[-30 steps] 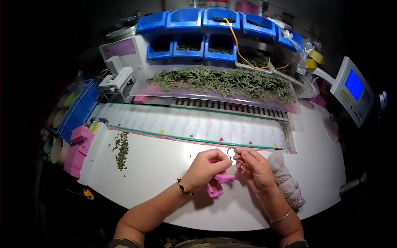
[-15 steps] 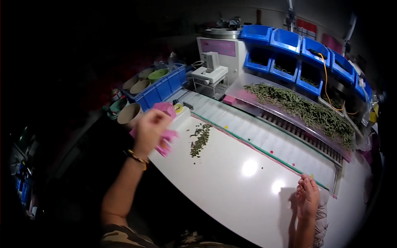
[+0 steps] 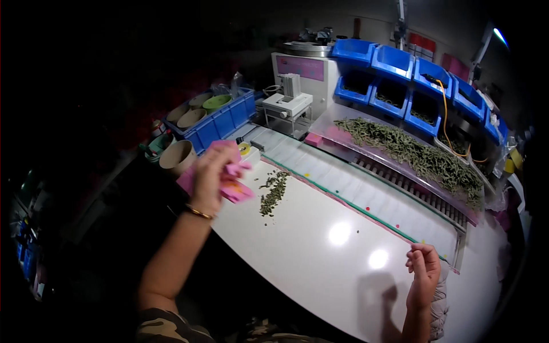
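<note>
At the table's left end, my left hand [image 3: 213,168] is closed on a crumpled pink sheet [image 3: 238,193], which sticks out past the fingers; motion smears the fingertips. To its right, a loose pile of dark green dried leaf bits [image 3: 274,193] lies on the white table [image 3: 303,246]. Near the right end of the conveyor, my right hand [image 3: 424,267] is raised above the table with fingers loosely bent and thumb apart. Nothing shows in it. A white conveyor belt [image 3: 343,183] with a green edge and small coloured dots runs behind the pile.
Beyond the belt, a clear sloping tray [image 3: 329,123] holds many green dried sprigs [image 3: 414,154]. Blue bins [image 3: 392,60] stand in two rows above it. A white machine [image 3: 289,103] is at the back. A blue crate [image 3: 229,117] with round tubs stands at the left.
My left hand has turned and its fingers reach farther over the pink sheet, whose folds have shifted. The right hand's thumb now stands apart from its fingers. The view has shifted slightly.
</note>
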The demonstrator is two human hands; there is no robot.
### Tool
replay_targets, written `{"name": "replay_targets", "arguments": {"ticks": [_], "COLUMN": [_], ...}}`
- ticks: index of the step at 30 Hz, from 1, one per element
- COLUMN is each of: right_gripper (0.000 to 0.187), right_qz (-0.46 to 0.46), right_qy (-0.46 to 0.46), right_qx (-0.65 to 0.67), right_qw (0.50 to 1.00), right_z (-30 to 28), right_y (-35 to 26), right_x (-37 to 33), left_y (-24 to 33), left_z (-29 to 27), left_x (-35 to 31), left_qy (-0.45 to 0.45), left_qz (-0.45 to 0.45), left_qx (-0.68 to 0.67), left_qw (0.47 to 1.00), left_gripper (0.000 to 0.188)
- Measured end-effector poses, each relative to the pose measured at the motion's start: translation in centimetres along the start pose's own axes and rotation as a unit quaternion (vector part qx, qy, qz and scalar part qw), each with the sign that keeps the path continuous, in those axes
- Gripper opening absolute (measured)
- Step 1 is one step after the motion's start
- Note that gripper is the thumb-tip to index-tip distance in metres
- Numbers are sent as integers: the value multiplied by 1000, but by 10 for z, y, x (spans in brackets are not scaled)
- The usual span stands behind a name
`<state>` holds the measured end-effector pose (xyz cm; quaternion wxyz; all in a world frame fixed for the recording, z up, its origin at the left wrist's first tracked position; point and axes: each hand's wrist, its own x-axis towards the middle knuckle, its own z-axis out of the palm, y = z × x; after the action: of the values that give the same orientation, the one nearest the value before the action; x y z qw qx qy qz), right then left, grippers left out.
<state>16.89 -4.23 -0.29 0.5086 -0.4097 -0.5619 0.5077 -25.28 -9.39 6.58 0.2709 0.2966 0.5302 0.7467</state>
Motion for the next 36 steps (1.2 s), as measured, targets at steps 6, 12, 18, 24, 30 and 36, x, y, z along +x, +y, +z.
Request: {"name": "replay_targets", "arguments": {"ticks": [6,12,18,24,30,36], "right_gripper": [23,48,42,37,39,39], "right_qz": [-179,-257,-178,-73,-349,-432], "right_qy": [-87,-105,-90,-107,-105,-116], "right_qx": [-176,-274,-282,-229,-357,-503], "right_qw": [964,921,939,965,860,740], "right_z": [21,20,-7,-16,4,8], "right_y": [-25,-26,-19,-20,-16,-5], "right_x": [-23,-19,-7,10,-1,-34], "left_y": [-101,-128,-115,-117,-109,-115], "left_z": [120,197,210,202,212,212], "left_x": [-70,-138,-155,-145,-137,-132], "left_qy": [-198,-321,-341,-446,-335,-348], "left_qz": [-396,-507,-487,-505,-481,-509], "left_qx": [-326,-374,-346,-286,-263,-295], "left_qw": [835,707,726,681,767,730], "left_gripper": [32,38,49,52,52,47]}}
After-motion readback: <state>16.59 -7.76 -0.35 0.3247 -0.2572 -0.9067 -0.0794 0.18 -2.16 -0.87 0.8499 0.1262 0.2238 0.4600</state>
